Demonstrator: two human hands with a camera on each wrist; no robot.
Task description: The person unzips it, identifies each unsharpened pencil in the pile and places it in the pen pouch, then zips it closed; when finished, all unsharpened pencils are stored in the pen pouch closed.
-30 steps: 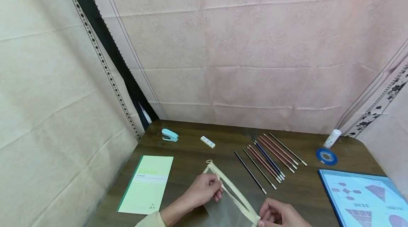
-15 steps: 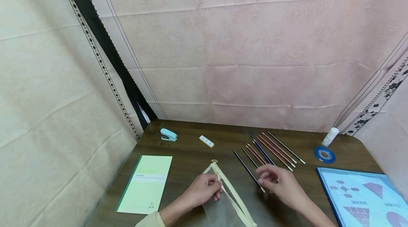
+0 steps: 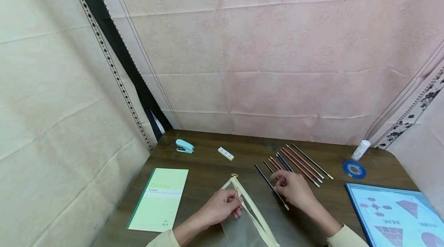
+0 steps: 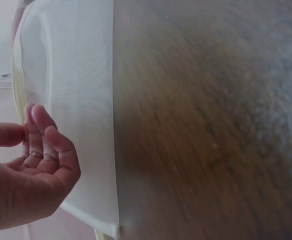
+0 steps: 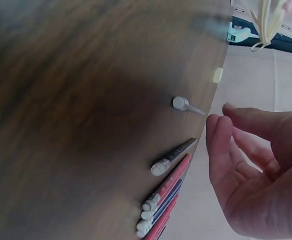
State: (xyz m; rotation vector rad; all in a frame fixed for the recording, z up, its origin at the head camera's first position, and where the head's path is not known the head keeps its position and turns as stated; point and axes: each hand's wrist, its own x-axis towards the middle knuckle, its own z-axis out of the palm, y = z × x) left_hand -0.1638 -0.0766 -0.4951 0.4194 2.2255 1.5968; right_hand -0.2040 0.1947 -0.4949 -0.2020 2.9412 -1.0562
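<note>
My left hand (image 3: 222, 205) pinches the cream zip edge of a see-through mesh zip pouch (image 3: 239, 225); a ring pull (image 3: 234, 175) sits at its far end. In the left wrist view, thumb and fingertips meet at the edge of the mesh pouch (image 4: 83, 75). My right hand (image 3: 295, 191) hovers over the nearest dark pencil (image 3: 263, 173), its fingers bent and nothing seen between them. The right wrist view has thumb and fingertips slightly apart, close to that pencil (image 5: 180, 103). Several more pencils (image 3: 305, 166), red-brown, blue and black with white ends, lie beyond, partly hidden by the hand.
A green notebook (image 3: 157, 200) lies at the left. Toward the back are a light blue stapler (image 3: 184, 146) and a small white block (image 3: 226, 153). On the right are a blue tape roll (image 3: 354, 169), a white tube (image 3: 361, 150) and a blue printed folder (image 3: 392, 212).
My right hand has let go of the pouch's near corner and moved away to the pencils, then slightly left over the nearest one. My left hand keeps its pinch on the pouch.
</note>
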